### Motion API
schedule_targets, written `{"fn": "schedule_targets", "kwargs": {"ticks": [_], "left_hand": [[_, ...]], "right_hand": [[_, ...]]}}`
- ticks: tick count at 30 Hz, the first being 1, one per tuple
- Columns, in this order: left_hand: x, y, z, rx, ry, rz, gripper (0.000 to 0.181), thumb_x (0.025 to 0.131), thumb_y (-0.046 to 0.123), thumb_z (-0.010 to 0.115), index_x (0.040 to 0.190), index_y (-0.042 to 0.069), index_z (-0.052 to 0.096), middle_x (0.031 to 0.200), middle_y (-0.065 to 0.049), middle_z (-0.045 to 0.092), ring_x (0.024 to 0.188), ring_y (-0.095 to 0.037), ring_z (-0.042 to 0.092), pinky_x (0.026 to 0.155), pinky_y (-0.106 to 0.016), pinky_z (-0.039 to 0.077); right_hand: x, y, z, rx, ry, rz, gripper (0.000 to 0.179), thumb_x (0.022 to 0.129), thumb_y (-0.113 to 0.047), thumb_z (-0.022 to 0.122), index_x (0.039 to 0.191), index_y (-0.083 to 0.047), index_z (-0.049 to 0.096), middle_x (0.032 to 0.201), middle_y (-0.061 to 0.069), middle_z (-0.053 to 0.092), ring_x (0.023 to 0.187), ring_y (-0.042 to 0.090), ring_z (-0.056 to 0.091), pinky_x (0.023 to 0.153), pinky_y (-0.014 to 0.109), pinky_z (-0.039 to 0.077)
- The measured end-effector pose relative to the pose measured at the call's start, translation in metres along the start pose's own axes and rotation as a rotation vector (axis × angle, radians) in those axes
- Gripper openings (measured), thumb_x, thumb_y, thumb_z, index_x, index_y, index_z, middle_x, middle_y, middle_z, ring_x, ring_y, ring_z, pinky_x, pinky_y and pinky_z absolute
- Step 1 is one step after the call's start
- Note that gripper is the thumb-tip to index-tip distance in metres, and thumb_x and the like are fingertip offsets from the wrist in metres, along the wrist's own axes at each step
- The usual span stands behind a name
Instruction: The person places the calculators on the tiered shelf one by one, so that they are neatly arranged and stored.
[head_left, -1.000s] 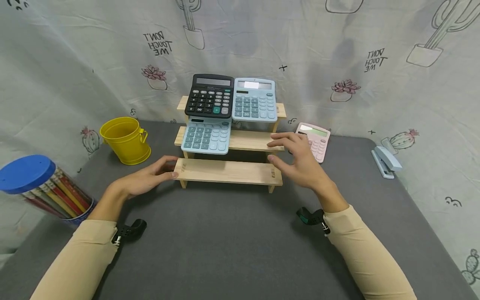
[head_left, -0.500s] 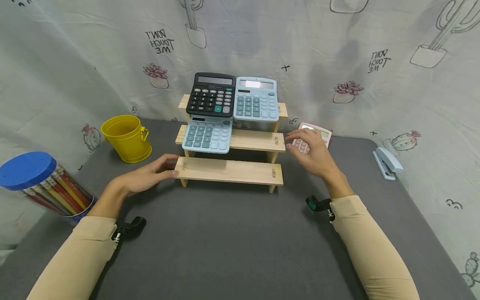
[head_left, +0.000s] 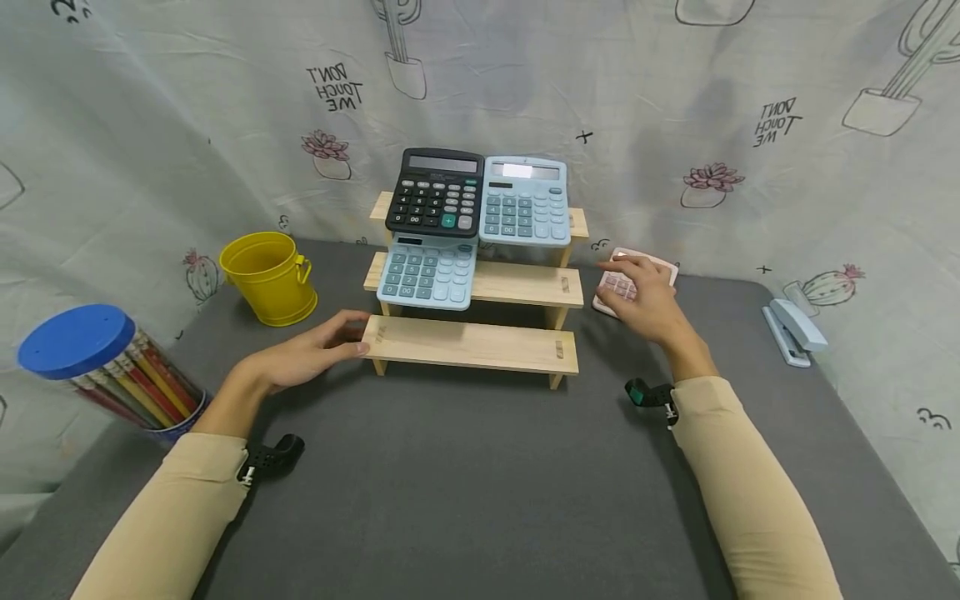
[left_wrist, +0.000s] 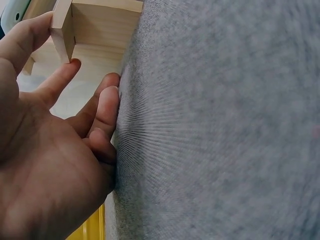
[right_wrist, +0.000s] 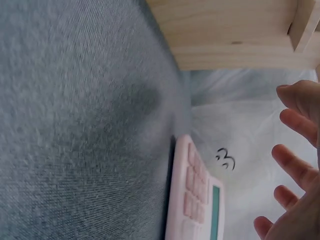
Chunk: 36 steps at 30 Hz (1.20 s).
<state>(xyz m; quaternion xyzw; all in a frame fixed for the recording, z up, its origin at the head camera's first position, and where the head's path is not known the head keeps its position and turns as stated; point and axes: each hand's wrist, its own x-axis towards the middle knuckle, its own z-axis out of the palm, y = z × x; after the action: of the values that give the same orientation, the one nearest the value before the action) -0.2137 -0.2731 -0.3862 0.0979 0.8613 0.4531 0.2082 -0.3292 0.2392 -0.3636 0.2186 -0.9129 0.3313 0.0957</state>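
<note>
A three-step wooden stand [head_left: 472, 346] is in the middle of the head view. My left hand [head_left: 311, 354] pinches the left end of its lowest board between thumb and forefinger; in the left wrist view the other fingers [left_wrist: 106, 107] bend against the grey cloth. On the top step a black calculator [head_left: 435, 193] leans beside a light blue calculator [head_left: 525, 202]. Another light blue calculator [head_left: 427, 273] leans on the middle step at left. My right hand [head_left: 648, 296] hovers with spread fingers over a pink calculator [head_left: 618, 287] lying right of the stand, partly covering it.
A yellow bucket [head_left: 270, 279] is left of the stand. Nearer, a blue-lidded jar of pencils [head_left: 138, 379] stands by my left forearm. A light blue stapler [head_left: 795, 332] lies at the table's right edge. Behind hangs a printed curtain [head_left: 615, 92].
My right hand has moved right, from beside the stand's middle step to over the pink calculator. The left hand keeps its place at the lowest board. The whole view has shifted slightly.
</note>
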Motion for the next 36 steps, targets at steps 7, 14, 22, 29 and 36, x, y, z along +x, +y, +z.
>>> {"fn": "schedule_targets", "kwargs": {"ticks": [7, 14, 22, 29, 36], "left_hand": [[0.002, 0.001, 0.001, 0.005, -0.007, -0.004, 0.07, 0.105, 0.052, 0.054, 0.16, 0.022, 0.022, 0.164, -0.021, 0.027, 0.15, -0.042, 0.028, 0.119, -0.065, 0.025], [0.005, 0.004, -0.001, 0.017, -0.014, -0.01, 0.07, 0.104, 0.054, 0.054, 0.159, 0.024, 0.023, 0.163, -0.02, 0.029, 0.15, -0.042, 0.029, 0.119, -0.066, 0.024], [0.001, 0.003, 0.0, 0.015, -0.007, -0.022, 0.071, 0.104, 0.053, 0.055, 0.159, 0.024, 0.023, 0.164, -0.02, 0.029, 0.149, -0.042, 0.03, 0.119, -0.065, 0.025], [0.001, 0.004, 0.0, 0.018, 0.005, -0.01, 0.07, 0.104, 0.052, 0.055, 0.159, 0.024, 0.024, 0.163, -0.021, 0.031, 0.148, -0.042, 0.032, 0.118, -0.066, 0.025], [0.0, 0.003, 0.0, 0.019, 0.002, -0.004, 0.069, 0.104, 0.053, 0.055, 0.158, 0.023, 0.024, 0.163, -0.02, 0.03, 0.148, -0.042, 0.032, 0.119, -0.065, 0.026]], "right_hand": [[0.003, 0.012, -0.001, -0.09, -0.102, 0.159, 0.065, 0.1, -0.032, 0.063, 0.156, -0.008, 0.04, 0.161, 0.03, 0.025, 0.143, 0.059, 0.01, 0.103, 0.08, 0.013], [0.006, 0.03, 0.002, -0.158, -0.182, 0.308, 0.082, 0.101, -0.045, 0.059, 0.166, -0.018, 0.016, 0.166, 0.031, 0.01, 0.144, 0.062, 0.007, 0.103, 0.082, 0.016], [0.019, 0.039, 0.01, -0.208, -0.297, 0.381, 0.082, 0.103, -0.055, 0.05, 0.166, -0.025, 0.008, 0.166, 0.034, -0.007, 0.145, 0.068, -0.007, 0.109, 0.084, 0.009], [0.025, 0.039, 0.013, -0.219, -0.298, 0.406, 0.074, 0.105, -0.054, 0.045, 0.165, -0.019, 0.021, 0.165, 0.034, -0.011, 0.147, 0.065, -0.011, 0.113, 0.079, 0.0], [0.029, 0.035, 0.019, -0.245, -0.277, 0.46, 0.072, 0.104, -0.057, 0.043, 0.163, -0.018, 0.029, 0.165, 0.035, -0.005, 0.149, 0.061, -0.01, 0.112, 0.08, 0.003]]}}
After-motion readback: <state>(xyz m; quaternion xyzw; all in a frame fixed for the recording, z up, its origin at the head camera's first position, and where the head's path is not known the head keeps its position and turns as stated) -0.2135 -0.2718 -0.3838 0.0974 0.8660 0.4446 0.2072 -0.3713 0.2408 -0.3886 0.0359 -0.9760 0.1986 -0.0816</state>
